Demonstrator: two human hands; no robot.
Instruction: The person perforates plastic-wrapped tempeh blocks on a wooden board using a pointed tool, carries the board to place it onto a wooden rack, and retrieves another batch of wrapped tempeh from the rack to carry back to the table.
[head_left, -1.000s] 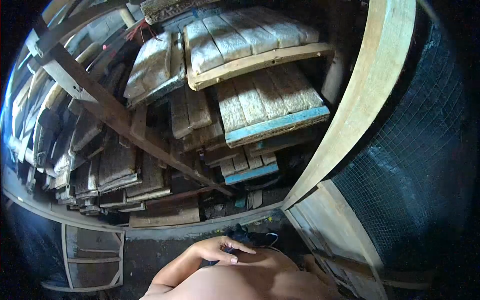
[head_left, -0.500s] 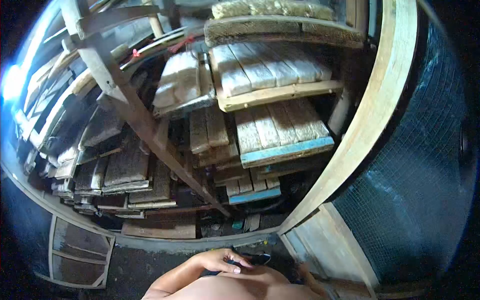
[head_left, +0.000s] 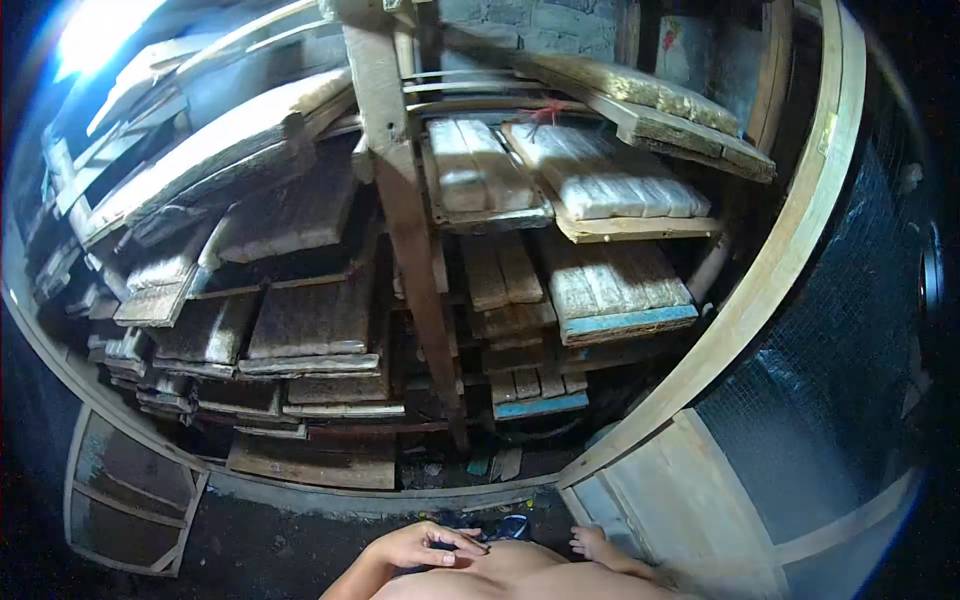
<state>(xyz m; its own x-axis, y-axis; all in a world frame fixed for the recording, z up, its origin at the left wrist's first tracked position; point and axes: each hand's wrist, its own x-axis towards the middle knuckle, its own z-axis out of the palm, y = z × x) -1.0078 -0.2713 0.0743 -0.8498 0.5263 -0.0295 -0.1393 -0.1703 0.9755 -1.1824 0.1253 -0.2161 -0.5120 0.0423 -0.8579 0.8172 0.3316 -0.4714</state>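
Observation:
My left hand (head_left: 425,546) rests in front of my bare belly with its fingers stretched out and nothing in them. Low at my side, my right hand (head_left: 592,544) hangs beside the bottom panel of a wooden door (head_left: 690,490), its fingers apart and no object visible in it. Beyond the doorway, tiered racks carry boards with pale and brown rectangular blocks: whitish blocks (head_left: 610,178) lie on one board, and others (head_left: 615,278) sit on a blue-edged board below.
An upright wooden post (head_left: 400,200) splits the racks. Mesh (head_left: 830,370) covers the door on the right. A low sill (head_left: 380,498) crosses the doorway, and a wooden frame (head_left: 130,510) leans at left. Bright light (head_left: 105,35) glares top left.
My view has turned left and tilted, so the racks sit further right and the post looks more upright. My right hand, blurred before, now shows plainly beside the door.

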